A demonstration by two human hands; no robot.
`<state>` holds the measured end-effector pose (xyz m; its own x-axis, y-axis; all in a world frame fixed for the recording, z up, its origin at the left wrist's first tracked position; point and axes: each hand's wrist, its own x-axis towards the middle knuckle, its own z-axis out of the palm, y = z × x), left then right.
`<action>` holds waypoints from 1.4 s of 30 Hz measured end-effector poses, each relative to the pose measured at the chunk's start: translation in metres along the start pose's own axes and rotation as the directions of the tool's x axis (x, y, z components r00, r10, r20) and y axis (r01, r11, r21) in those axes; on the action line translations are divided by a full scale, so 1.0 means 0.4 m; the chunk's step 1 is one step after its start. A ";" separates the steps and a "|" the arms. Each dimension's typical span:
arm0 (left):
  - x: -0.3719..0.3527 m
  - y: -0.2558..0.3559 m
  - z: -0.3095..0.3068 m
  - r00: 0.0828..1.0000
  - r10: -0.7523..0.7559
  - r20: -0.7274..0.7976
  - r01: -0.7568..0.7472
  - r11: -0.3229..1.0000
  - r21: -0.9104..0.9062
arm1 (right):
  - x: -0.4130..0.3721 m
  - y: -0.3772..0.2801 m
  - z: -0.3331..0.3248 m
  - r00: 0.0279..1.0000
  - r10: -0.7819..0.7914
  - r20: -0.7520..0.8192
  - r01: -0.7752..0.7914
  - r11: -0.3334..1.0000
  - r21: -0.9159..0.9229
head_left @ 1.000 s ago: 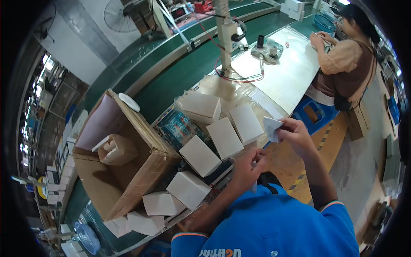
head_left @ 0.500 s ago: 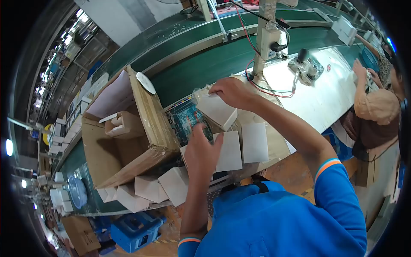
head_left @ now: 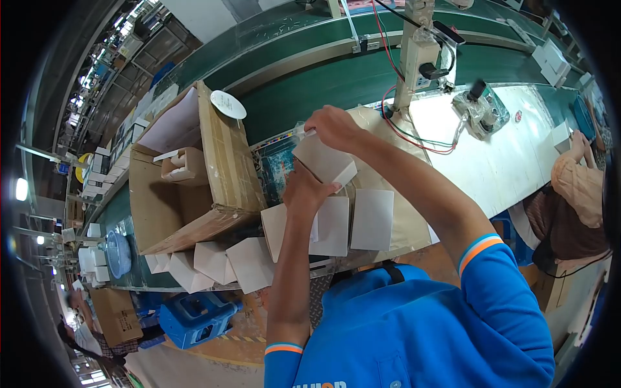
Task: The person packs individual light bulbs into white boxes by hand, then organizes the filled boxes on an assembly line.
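A white carton (head_left: 326, 163) sits tilted on the bench, just past a row of flat white boxes (head_left: 372, 218). My right hand (head_left: 331, 126) grips the carton's far top corner. My left hand (head_left: 304, 193) presses against its near left side, fingers curled on the edge. More white boxes (head_left: 249, 264) lie along the front edge to the left. A printed blue sheet (head_left: 277, 169) lies under the carton.
An open cardboard box (head_left: 220, 161) with a white insert (head_left: 184, 169) stands at the left. A green conveyor belt (head_left: 310, 84) runs behind, with a post and wired fixture (head_left: 482, 110). Another person (head_left: 579, 194) works at the right. A blue crate (head_left: 191, 318) sits on the floor.
Both hands left the small white piece near my chest and reached forward. My right hand took the carton's far corner, then my left hand moved up against its near side.
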<state>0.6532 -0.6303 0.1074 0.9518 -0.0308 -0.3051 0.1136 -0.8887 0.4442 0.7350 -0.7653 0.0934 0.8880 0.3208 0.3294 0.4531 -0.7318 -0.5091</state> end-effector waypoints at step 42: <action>0.002 -0.007 0.012 0.990 -0.080 0.115 0.083 0.996 -0.019 | -0.215 0.002 -0.097 0.948 -0.127 0.293 0.096 0.988 0.118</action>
<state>0.6523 -0.6301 0.1017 0.9006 -0.0121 -0.4344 0.1972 -0.8793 0.4334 0.6561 -0.8169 0.0954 0.8067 0.5733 0.1435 0.5423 -0.6216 -0.5653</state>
